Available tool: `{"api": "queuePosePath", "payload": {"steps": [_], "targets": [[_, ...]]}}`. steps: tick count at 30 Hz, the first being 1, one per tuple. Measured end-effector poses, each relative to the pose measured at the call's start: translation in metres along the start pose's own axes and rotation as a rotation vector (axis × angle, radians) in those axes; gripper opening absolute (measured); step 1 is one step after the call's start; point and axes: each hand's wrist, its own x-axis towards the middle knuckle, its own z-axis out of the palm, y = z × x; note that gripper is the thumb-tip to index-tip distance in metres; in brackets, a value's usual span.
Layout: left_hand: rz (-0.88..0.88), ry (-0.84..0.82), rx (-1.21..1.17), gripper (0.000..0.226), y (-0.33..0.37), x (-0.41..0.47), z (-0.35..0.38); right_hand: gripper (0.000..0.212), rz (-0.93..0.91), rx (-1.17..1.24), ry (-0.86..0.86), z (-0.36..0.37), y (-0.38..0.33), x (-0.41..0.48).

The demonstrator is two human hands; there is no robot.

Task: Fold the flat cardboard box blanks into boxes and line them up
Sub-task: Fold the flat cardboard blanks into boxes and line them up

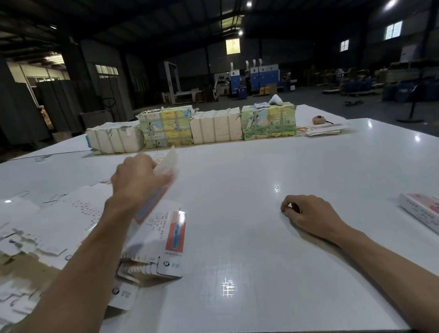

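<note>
Warehouse, white desk (pixel 241 174); left grip (pixel 139 181) holds blurred blank (pixel 169 158) above loose stack (pixel 171 237); right grip (pixel 310 217) right of stack, loosely curled, empty. Risk: one-handed lift may bend blank; forearm may scatter stack.

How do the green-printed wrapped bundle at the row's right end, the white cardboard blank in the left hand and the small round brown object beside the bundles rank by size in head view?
1-2. Green-printed wrapped bundle and white cardboard blank: alike; the blank is nearer and blurred, so unranked.
3. Small round brown object: smallest.

Glossy white table (pixel 246 218) (mirror-bright); matt cardboard blanks (pixel 63 225).
</note>
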Motion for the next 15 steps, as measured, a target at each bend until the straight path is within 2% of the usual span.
{"api": "queuePosePath", "payload": {"steps": [2,5,10,12,15], "targets": [[0.046,-0.122,-0.252,0.032,0.020,-0.006,0.000,0.016,-0.001,0.000,0.002,0.000,0.000,0.000],[0.060,-0.282,-0.482,0.033,0.042,-0.012,0.012,0.017,-0.006,0.009,0.008,0.001,0.000,-0.001],[-0.068,-0.813,-0.934,0.040,0.080,-0.030,0.056,0.017,-0.006,0.107,0.023,-0.001,-0.002,0.001],[-0.075,-0.922,-1.033,0.046,0.098,-0.042,0.084,0.019,-0.015,0.273,0.112,-0.002,-0.004,0.003],[-0.056,-0.979,-1.211,0.043,0.115,-0.061,0.119,0.019,-0.062,0.409,0.289,-0.005,-0.008,0.002]]}}
